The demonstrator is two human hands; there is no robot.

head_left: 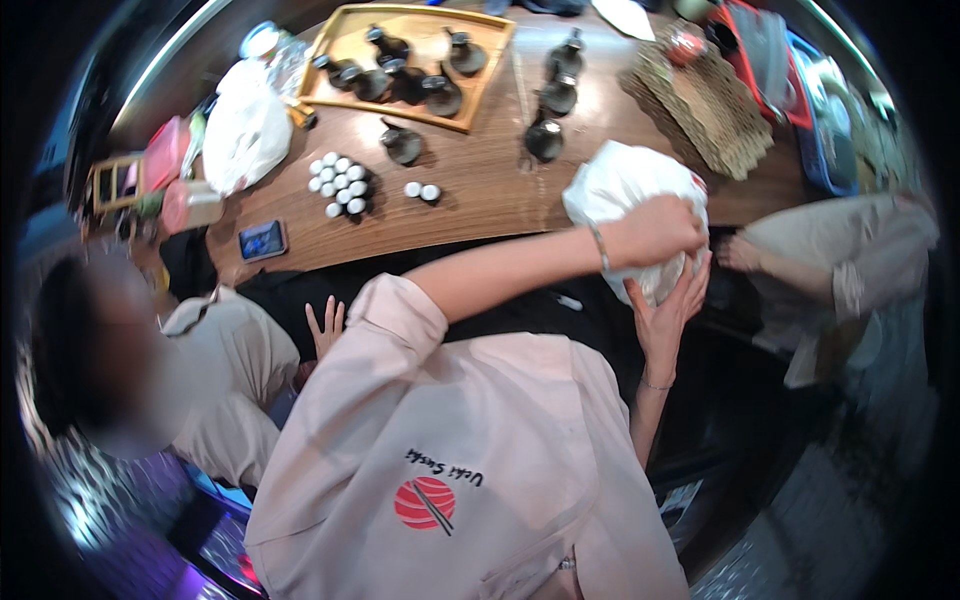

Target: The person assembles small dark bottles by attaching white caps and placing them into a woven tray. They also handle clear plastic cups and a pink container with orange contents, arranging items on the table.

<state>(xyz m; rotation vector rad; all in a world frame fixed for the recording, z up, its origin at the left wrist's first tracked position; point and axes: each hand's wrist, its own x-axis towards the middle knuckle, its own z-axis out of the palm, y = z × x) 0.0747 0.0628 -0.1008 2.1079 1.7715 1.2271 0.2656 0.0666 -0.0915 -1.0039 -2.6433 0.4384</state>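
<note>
A white plastic bag, bulging and crumpled, is at the near right edge of the wooden table. My left arm reaches across to the right, and my left hand is closed on the upper part of the bag. Lower down, my right hand grips the bag's near side between thumb and fingers. What the bag contains is hidden. Beyond it stand several dark glass cruets in a row.
A wooden tray carries more cruets. White-capped little bottles, a phone and another plastic bag are on the left. A woven basket lies far right. Co-workers sit at left and right.
</note>
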